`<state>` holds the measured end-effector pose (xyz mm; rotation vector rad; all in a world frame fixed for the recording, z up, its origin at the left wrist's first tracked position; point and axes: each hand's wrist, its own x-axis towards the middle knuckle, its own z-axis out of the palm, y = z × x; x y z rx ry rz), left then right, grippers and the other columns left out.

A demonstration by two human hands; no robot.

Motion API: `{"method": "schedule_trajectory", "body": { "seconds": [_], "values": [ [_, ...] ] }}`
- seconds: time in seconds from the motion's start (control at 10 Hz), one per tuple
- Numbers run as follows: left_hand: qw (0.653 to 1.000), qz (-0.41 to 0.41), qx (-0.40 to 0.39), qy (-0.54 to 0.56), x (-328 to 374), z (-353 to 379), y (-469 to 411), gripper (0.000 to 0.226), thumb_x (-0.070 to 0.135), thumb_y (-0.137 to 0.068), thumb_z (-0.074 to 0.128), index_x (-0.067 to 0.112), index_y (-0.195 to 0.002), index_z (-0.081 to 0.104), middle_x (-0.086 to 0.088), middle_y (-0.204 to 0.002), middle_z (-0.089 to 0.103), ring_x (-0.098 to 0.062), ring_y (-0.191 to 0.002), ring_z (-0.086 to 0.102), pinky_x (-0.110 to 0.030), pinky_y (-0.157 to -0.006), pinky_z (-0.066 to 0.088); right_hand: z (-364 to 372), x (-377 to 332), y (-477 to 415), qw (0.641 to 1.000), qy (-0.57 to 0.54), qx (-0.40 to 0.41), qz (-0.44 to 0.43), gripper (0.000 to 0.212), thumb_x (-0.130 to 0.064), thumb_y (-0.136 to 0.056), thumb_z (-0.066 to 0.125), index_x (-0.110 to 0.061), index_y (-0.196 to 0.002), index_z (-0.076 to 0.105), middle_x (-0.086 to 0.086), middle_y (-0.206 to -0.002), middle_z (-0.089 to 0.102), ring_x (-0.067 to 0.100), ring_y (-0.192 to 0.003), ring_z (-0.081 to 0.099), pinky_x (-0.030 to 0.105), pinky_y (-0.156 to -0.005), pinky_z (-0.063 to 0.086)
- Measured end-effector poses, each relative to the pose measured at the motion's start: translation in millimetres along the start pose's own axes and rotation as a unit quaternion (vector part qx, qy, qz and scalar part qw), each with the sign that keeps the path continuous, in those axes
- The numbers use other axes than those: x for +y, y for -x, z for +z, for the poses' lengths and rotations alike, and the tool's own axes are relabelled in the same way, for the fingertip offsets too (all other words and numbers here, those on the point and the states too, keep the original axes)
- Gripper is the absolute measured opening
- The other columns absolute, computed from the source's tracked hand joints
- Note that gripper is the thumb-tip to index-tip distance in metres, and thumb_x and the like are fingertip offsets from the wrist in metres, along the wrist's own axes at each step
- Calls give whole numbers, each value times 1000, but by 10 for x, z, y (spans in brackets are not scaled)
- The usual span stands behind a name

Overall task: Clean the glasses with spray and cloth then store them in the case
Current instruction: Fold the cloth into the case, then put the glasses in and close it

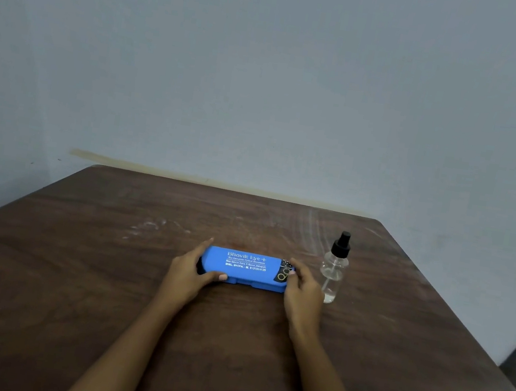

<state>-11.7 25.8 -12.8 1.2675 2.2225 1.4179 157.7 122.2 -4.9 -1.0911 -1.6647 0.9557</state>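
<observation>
Item: glasses case (244, 268), blue, oblong, lid closed, white printed lettering on top and a small dark patch with gold marks at its right end; lying flat on the counter (71, 268) near the middle, long side facing the person. Item: left hand (193, 271), grip closed around the left end of the case, thumb along the near edge, forefinger stretched past the far corner. Item: right hand (301, 289), grip closed on the right end of the case, fingertips over the dark patch. Both bare forearms reach in from the lower edge of the view. Item: spray bottle (334, 270), clear, round-shouldered, black pump top, a thin tube visible inside; upright on the counter just beside the right hand, to the right of the case and not touching it. Item: counter, dark brown wood grain, pale scuffs and streaks towards the far side and far right corner. Backdrop: plain blue-grey wall (267, 79) directly behind the counter. Glasses and cloth: not visible; contents of the closed case cannot be told.
</observation>
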Motion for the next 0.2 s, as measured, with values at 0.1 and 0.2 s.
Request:
{"method": "schedule_trajectory", "body": {
  "seconds": [0.1, 0.2],
  "values": [
    [1000, 3, -8, 4, 86, -41, 24, 83, 23, -68, 78, 16, -139, 34, -13, -141, 45, -22, -131, 40, -32, -106, 34, 2, -27, -1, 1000, 24, -5, -12, 33, -6, -92, 42, -10, -123, 53, 13, -119, 62, 18, -101, 57, 21, -82, 39],
    [1000, 23, -4, 9, 119, -15, 66, 87, 25, -72, 75, 14, -142, 25, -8, -151, 28, -17, -140, 21, -33, -114, 22, 6, -51, 63, 997, 53, 18, -49, 32, -5, -91, 43, -6, -121, 53, 14, -118, 62, 24, -107, 57, 24, -86, 40]
  ]
}}
